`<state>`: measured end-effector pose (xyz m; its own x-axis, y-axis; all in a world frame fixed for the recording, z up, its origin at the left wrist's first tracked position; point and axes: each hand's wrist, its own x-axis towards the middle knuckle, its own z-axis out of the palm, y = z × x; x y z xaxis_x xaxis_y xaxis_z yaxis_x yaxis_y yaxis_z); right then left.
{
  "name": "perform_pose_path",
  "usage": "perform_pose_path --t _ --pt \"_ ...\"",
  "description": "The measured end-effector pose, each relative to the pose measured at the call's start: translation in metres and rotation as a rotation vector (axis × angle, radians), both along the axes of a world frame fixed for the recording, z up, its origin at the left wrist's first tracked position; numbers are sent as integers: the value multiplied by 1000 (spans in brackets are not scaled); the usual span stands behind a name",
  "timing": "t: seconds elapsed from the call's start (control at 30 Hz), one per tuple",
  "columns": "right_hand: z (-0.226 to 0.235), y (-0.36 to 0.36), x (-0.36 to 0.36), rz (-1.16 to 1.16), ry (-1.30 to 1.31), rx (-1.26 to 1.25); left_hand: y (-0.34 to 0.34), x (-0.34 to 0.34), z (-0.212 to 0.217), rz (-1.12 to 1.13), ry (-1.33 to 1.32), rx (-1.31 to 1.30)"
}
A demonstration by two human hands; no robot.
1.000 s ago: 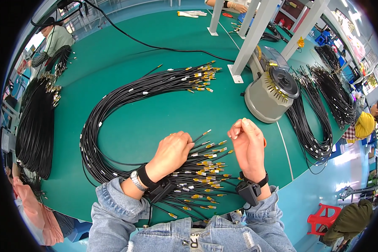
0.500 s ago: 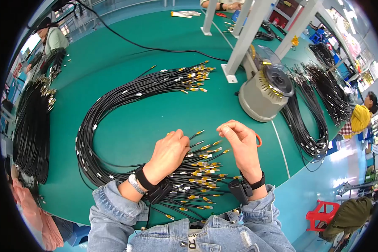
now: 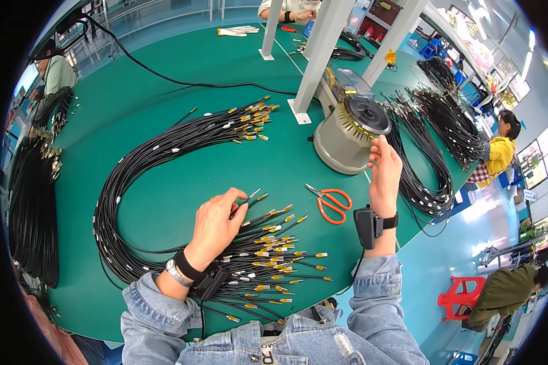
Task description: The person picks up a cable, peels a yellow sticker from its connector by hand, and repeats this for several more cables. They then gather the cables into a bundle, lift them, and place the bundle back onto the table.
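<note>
A large looped bundle of black cables (image 3: 105,201) has yellow-and-white tagged ends fanned out in front of me. My left hand (image 3: 216,220) pinches one black cable (image 3: 247,199) near its end, so the tip points up and away past my fingers. Over to the right, my right hand (image 3: 384,163) is raised to the rim of a beige round dispenser (image 3: 340,143) with a dark disc and yellow tabs around it. Its thumb and forefinger are pressed together there; whatever lies between them is too small to tell. Orange-handled cutters (image 3: 330,204) lie on the table between my hands.
More black cable bundles lie at the left edge (image 3: 33,213) and to the right (image 3: 423,176). A grey metal post (image 3: 313,73) stands beside the dispenser. White gloves (image 3: 237,30) rest at the back. Several people work around, and a red stool (image 3: 460,298) is on the floor.
My right hand has moved right and up to the dispenser, uncovering the cutters. My left hand still pinches a cable, and the whole view has shifted.
</note>
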<state>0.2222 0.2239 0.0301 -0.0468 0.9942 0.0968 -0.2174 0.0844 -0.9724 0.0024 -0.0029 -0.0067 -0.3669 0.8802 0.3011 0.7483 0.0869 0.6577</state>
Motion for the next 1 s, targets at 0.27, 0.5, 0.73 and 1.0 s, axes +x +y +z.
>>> perform_pose_path --t 0.27,0.5,0.73,1.0 --pt "-6 15 -5 100 -55 21 -2 1 -3 -5 -21 77" --pt "14 -17 -24 154 287 179 -4 4 0 10 -19 173" --pt "-2 -118 -60 585 103 7 -4 3 2 4 240 362" --pt "-9 -157 -77 646 -76 151 -7 5 7 10 304 359"
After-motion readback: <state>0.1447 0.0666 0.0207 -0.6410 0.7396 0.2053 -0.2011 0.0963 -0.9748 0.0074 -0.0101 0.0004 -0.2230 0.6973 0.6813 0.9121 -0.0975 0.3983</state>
